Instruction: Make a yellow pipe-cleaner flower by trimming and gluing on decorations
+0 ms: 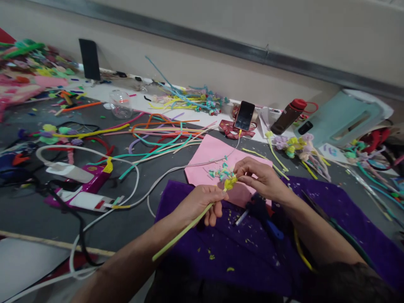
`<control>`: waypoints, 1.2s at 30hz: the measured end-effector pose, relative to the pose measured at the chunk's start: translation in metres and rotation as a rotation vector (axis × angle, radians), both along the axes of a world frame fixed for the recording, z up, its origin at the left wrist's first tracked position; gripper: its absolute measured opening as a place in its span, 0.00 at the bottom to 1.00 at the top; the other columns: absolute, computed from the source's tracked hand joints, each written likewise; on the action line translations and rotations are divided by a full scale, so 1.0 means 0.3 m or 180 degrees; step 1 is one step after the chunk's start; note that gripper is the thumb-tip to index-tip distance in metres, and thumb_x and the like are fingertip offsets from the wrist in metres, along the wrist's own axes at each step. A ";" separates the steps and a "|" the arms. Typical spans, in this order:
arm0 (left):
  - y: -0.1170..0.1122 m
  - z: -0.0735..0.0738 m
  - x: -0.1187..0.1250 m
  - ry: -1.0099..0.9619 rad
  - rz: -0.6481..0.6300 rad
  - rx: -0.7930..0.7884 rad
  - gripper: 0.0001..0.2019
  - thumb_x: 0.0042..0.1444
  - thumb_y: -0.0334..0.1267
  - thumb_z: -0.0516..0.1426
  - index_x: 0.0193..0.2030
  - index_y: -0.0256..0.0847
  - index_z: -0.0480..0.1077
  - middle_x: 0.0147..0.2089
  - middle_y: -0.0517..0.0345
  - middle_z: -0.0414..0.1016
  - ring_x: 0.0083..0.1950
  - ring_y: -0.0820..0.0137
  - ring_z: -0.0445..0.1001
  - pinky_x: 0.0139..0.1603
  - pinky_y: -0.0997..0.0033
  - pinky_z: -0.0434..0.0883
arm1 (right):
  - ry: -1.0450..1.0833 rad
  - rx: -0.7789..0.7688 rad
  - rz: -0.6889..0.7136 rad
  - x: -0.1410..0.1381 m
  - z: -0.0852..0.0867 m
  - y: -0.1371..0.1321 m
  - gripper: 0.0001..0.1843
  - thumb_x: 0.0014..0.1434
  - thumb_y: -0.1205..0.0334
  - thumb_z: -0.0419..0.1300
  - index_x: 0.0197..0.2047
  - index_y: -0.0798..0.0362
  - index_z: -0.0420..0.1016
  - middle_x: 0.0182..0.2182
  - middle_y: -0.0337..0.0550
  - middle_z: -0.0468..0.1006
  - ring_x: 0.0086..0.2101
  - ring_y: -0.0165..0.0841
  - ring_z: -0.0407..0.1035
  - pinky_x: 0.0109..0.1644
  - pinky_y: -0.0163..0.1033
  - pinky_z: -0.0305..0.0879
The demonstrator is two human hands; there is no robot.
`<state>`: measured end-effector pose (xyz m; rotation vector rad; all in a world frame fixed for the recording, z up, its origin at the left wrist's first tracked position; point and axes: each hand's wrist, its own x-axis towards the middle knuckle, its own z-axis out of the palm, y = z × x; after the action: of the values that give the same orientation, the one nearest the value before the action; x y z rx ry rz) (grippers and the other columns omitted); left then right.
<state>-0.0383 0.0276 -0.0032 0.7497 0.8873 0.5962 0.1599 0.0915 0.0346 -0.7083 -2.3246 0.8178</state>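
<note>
My left hand [203,202] is closed around a pale yellow pipe cleaner stem [179,233], whose lower end slants down toward me. At its top sits a small bright yellow pipe cleaner flower [230,183], held over the pink sheet [202,158]. The thumb and fingers of my right hand [260,177] pinch at the flower's right edge. Behind the flower, small green, white and pink cut pieces [221,172] lie on the sheet. Below both hands spreads a purple cloth [189,248] with yellow scraps on it. A dark tool with a blue handle [275,230] rests there.
White charging cables [164,173] cross the dark table to a purple power strip [94,176] on the left. Loose pipe cleaners [160,132] lie beyond. A propped phone [245,115], a bottle [288,116], finished flowers [293,145] and a pale blue appliance [347,120] stand at the back.
</note>
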 end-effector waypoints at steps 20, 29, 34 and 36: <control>-0.012 -0.020 0.009 0.0477 -0.0279 0.0397 0.13 0.50 0.42 0.54 0.20 0.37 0.65 0.12 0.63 0.66 0.07 0.79 0.58 0.08 0.81 0.51 | -0.0876 0.0604 0.0363 -0.019 0.019 -0.045 0.02 0.57 0.67 0.55 0.34 0.54 0.68 0.39 0.46 0.71 0.40 0.32 0.65 0.42 0.39 0.64; -0.015 -0.028 0.005 0.0453 -0.0282 0.0365 0.12 0.50 0.43 0.55 0.24 0.36 0.68 0.13 0.62 0.68 0.07 0.80 0.57 0.08 0.80 0.48 | -0.1061 0.0760 0.0422 -0.021 0.020 -0.056 0.04 0.59 0.67 0.53 0.35 0.54 0.69 0.39 0.46 0.71 0.41 0.32 0.65 0.43 0.40 0.64; -0.017 -0.021 0.009 0.0504 -0.0236 0.0330 0.10 0.50 0.41 0.55 0.24 0.37 0.67 0.12 0.63 0.67 0.07 0.80 0.57 0.08 0.80 0.48 | -0.1191 0.0862 0.0421 -0.023 0.022 -0.062 0.07 0.61 0.66 0.51 0.36 0.55 0.69 0.39 0.47 0.71 0.41 0.33 0.65 0.42 0.40 0.64; -0.018 -0.017 0.011 0.0491 -0.0225 0.0319 0.09 0.50 0.41 0.55 0.24 0.37 0.67 0.12 0.64 0.67 0.07 0.79 0.57 0.08 0.80 0.48 | -0.1230 0.0901 0.0411 -0.023 0.024 -0.063 0.07 0.61 0.65 0.50 0.36 0.55 0.69 0.39 0.48 0.72 0.40 0.33 0.65 0.42 0.41 0.64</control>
<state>-0.0351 0.0222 -0.0085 0.9234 0.9740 0.5281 0.1530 0.0727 0.0418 -0.6396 -2.7838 0.4137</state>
